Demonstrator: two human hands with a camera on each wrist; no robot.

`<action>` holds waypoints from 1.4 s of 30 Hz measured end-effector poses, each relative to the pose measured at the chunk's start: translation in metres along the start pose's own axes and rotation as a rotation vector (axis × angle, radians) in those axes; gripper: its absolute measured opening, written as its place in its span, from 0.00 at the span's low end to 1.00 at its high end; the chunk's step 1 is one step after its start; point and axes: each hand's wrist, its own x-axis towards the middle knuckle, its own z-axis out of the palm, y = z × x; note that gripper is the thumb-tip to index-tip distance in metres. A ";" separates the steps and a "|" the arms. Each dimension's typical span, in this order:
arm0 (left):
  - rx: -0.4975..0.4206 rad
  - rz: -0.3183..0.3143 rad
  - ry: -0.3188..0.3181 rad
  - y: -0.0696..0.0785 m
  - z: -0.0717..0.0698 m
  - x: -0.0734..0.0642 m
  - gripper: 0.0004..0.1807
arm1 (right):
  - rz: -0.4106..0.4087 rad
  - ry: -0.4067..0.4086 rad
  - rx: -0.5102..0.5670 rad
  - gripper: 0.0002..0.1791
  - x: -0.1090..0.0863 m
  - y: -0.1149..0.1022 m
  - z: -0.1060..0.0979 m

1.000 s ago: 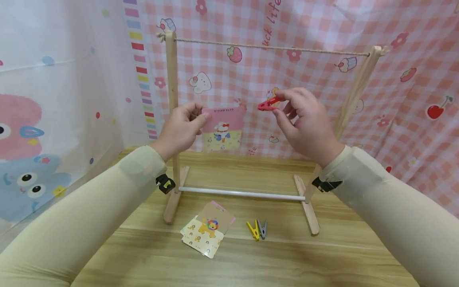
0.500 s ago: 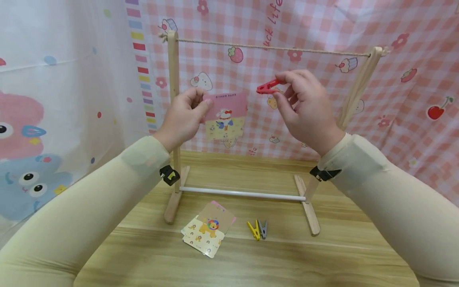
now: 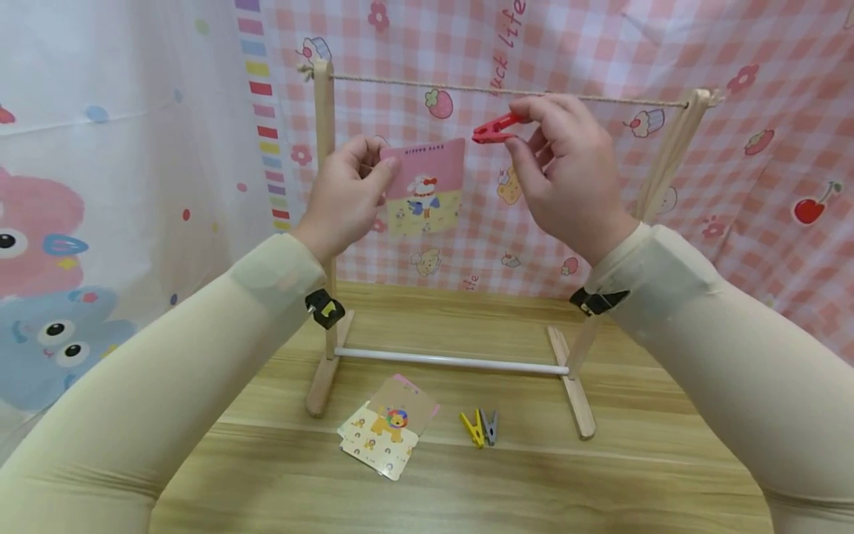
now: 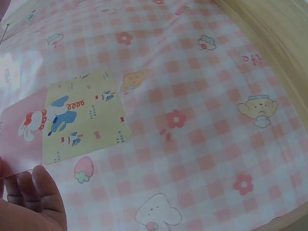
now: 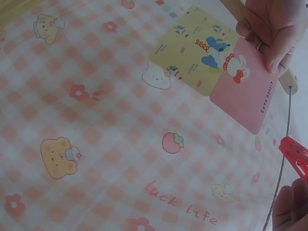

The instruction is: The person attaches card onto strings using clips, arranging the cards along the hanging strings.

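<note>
My left hand [image 3: 353, 193] pinches a pink and yellow card [image 3: 427, 194] with a rabbit picture by its upper left edge; the same card [image 4: 86, 115] fills the left of the left wrist view. The right hand [image 3: 567, 167] holds a red clothespin [image 3: 495, 129] between thumb and fingers, its tips pointing left toward the card's upper right corner, apart from it. In the right wrist view the red clothespin [image 5: 296, 155] shows at the right edge. Both hands are below the twine [image 3: 414, 81] strung across a wooden frame [image 3: 325, 111].
On the table [image 3: 507, 489] lies a small stack of cards [image 3: 380, 430], a lion on the top one. Beside it lie a yellow clothespin [image 3: 472, 429] and a grey clothespin [image 3: 490, 426]. A white rod [image 3: 454, 361] joins the frame's feet. Behind hangs a pink checked cloth [image 3: 567, 44].
Both hands have risen toward the twine, the left with the card and the right with the red clothespin. The cards and clothespins on the table have stayed put.
</note>
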 end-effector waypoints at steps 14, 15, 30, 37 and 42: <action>-0.014 -0.017 0.026 0.014 0.001 0.012 0.09 | 0.008 0.013 -0.008 0.16 0.016 -0.005 0.000; -0.014 -0.021 0.030 0.014 0.001 0.012 0.09 | 0.006 0.015 -0.005 0.16 0.018 -0.005 0.000; -0.050 -0.008 0.068 0.023 0.006 0.020 0.09 | 0.006 0.003 -0.012 0.16 0.034 -0.008 0.003; -0.065 0.003 0.083 0.027 0.007 0.023 0.06 | 0.020 -0.014 -0.013 0.17 0.039 -0.011 0.003; -0.077 -0.003 0.093 0.029 0.006 0.024 0.04 | 0.011 -0.002 -0.018 0.16 0.042 -0.011 0.004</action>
